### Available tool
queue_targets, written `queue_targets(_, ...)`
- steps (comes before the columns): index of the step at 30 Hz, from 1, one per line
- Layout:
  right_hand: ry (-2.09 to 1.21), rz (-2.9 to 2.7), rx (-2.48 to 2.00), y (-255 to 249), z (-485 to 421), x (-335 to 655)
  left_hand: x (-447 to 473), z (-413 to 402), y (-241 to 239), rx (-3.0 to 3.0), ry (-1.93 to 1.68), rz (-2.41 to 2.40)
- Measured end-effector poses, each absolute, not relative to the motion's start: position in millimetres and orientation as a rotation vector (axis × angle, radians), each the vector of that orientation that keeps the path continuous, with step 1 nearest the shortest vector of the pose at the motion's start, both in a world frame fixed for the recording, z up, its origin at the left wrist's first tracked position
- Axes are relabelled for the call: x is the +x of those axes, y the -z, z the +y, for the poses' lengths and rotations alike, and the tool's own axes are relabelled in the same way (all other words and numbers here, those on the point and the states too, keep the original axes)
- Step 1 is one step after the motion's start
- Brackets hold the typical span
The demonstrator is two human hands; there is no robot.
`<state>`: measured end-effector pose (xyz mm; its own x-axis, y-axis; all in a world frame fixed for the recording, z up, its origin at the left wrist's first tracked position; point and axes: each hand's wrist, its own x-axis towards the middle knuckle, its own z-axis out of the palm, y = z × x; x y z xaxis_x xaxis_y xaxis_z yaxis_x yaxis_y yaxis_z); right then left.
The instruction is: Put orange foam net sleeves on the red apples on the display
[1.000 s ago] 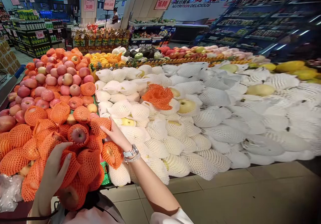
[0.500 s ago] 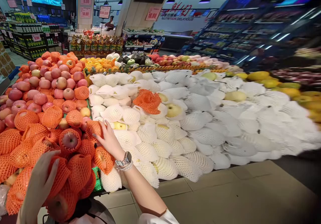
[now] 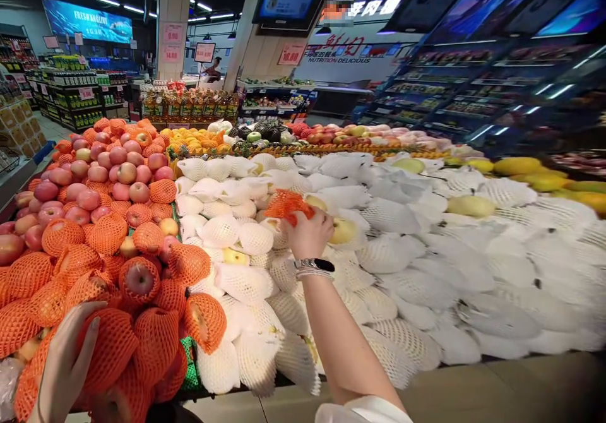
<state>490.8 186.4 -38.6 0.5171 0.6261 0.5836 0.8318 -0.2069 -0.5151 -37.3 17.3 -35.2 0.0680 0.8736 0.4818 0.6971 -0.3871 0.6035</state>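
Note:
My right hand (image 3: 310, 232) reaches over the white-netted pears, its fingers closed on an orange foam net (image 3: 286, 205) that lies on top of them. Whether anything is inside that net I cannot tell. At the lower left my left hand (image 3: 69, 357) is cupped around the side of an apple in an orange foam net (image 3: 111, 347), thumb and fingers against it. More netted apples (image 3: 156, 341) crowd beside that one. A pale yellow pear (image 3: 344, 230) shows bare just right of my right hand.
Loose red apples (image 3: 97, 173) are heaped behind the netted ones. Pears in white foam nets (image 3: 407, 252) spread far to the right, with yellow melons (image 3: 518, 166) beyond. A green divider (image 3: 190, 363) separates apples from pears. Tiled floor (image 3: 284, 407) runs along the front edge.
My right hand has left the netted apples, moved right and forward, and taken hold of the orange foam net on the pears. My left hand stays at its apple. The view has tilted up slightly.

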Motion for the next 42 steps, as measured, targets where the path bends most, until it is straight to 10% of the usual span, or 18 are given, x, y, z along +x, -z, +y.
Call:
queue_targets(20, 0.231, -1.342, -1.049, -29.5, 117.6, 375.1, -22.1, 29.1, 5.7, 2.154, -1.323, 1.436)
queue_targets(34, -0.758, -1.056, -0.857, 15.6, 89.0, 276.6, 29.7, 102.8, -38.6, 2.446, -0.465, 1.481)
queue_targets(42, -1.203, -0.645, -0.941, 31.5, 87.3, 271.1, -1.4, 89.5, -22.8, 2.609, -0.932, 1.689)
